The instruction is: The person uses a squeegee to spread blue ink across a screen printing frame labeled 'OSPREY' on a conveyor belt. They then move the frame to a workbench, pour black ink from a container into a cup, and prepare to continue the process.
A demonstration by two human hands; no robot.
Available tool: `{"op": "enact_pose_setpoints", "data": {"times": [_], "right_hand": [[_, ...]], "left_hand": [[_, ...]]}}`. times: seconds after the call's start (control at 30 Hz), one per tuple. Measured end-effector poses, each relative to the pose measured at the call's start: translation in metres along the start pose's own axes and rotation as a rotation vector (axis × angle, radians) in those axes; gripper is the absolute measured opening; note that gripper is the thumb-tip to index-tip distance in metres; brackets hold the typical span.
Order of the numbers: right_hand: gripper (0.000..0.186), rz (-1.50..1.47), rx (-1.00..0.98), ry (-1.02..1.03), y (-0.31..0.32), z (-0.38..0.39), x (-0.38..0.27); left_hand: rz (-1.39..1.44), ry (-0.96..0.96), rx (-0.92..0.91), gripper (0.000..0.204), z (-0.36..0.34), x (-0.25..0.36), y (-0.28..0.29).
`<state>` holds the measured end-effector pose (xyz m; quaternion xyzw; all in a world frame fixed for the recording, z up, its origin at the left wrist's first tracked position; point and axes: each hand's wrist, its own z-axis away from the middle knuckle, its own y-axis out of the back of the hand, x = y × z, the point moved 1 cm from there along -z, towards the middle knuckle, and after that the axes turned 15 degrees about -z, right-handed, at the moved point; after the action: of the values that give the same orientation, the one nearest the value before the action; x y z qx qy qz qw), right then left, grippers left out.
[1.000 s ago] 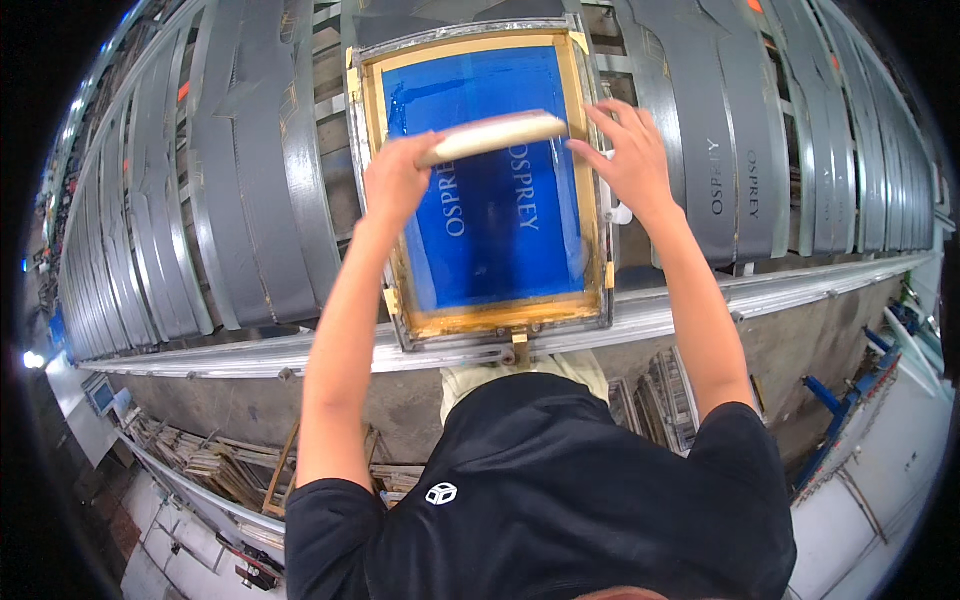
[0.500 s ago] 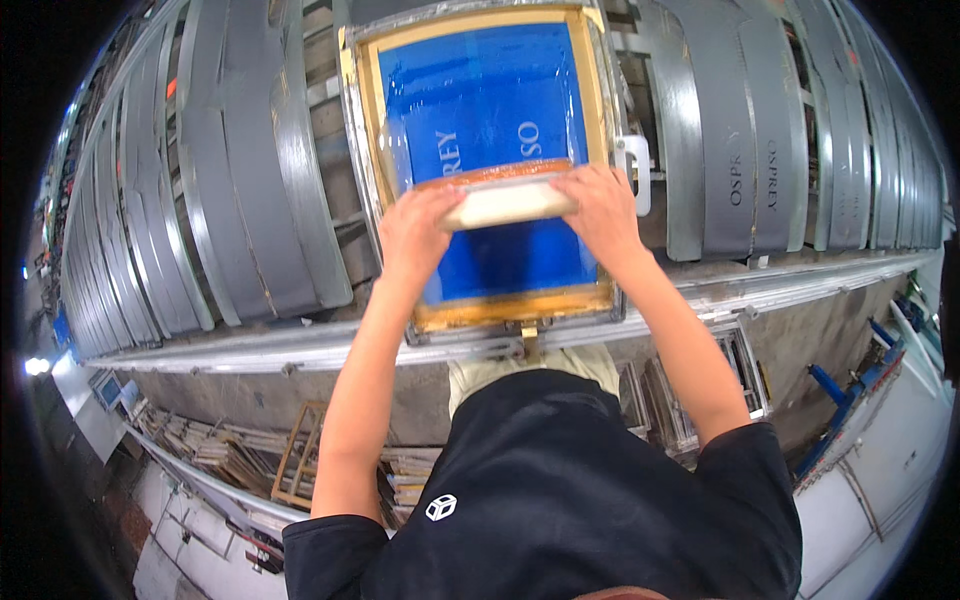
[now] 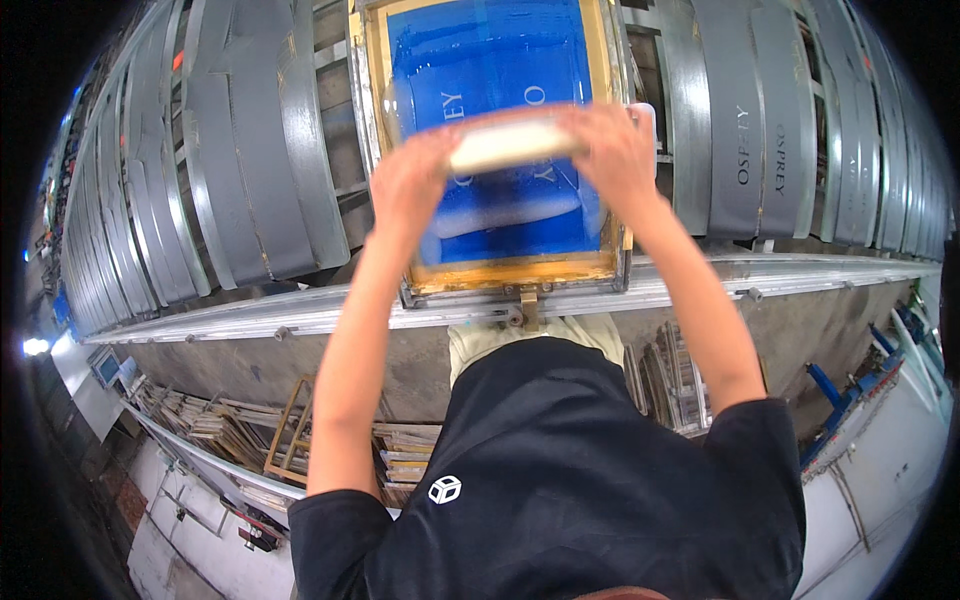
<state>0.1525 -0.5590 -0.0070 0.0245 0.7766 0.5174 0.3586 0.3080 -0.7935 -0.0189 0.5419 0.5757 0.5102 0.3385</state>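
Note:
My left hand [image 3: 410, 175] and my right hand [image 3: 612, 160] are closed on opposite ends of a squeegee [image 3: 508, 146], cream-handled with an orange-red blade edge, blurred by motion. It lies crosswise over the middle of a printing screen [image 3: 470, 40], blue mesh with pale lettering, bordered by yellow tape inside a metal frame [image 3: 510, 285]. A pale translucent streak [image 3: 490, 216] runs across the mesh below the squeegee. Whether the blade touches the mesh I cannot tell.
Rows of grey panels [image 3: 240, 150] on racks extend to both sides, some on the right [image 3: 750, 200] printed. A metal rail [image 3: 220, 325] runs along the near edge. Below it are stacked frames [image 3: 220, 420] and blue metalwork [image 3: 830, 390].
My right hand, open a second ago, took hold of the squeegee's free end. Since half a second ago the squeegee moved slightly away from me, and a pale streak now shows behind it.

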Motion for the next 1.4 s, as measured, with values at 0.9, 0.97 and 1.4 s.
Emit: {"op": "enact_pose_setpoints", "data": {"times": [0.9, 0.97, 1.4], "right_hand": [[0.041, -0.207, -0.099, -0.128, -0.014, 0.127, -0.051], [0.044, -0.164, -0.122, -0.094, -0.007, 0.143, -0.060], [0.052, -0.341, 0.513, -0.509, -0.015, 0.033, 0.085]], "left_hand": [[0.060, 0.040, -0.351, 0.045, 0.117, 0.049, 0.020], [0.020, 0.026, -0.243, 0.045, 0.137, 0.059, 0.026], [0.433, 0.720, -0.034, 0.032, 0.143, 0.033, 0.038]]}}
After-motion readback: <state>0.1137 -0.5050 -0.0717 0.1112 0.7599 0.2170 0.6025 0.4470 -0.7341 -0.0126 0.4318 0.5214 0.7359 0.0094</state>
